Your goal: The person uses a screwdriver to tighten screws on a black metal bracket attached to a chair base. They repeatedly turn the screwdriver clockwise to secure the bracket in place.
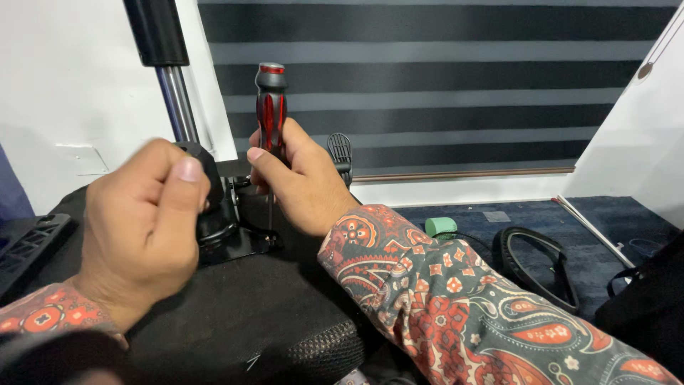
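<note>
My right hand (303, 178) grips a red-and-black screwdriver (271, 100) upright, its thin shaft pointing down at a black metal plate (242, 246) on the underside of an overturned office chair seat (249, 314). My left hand (142, 221) is closed around a black knob or lever (206, 171) next to the plate. A chrome gas-lift cylinder (178, 100) with a black upper sleeve rises behind my left hand. A black ribbed lever paddle (340, 151) sticks up just behind my right hand.
A black plastic part (28, 246) lies at the left edge. On the blue carpet to the right lie a black loop-shaped armrest (534, 267), a green roll (442, 227) and a thin white rod (591, 228). Striped roller blinds (427, 85) hang ahead between white walls.
</note>
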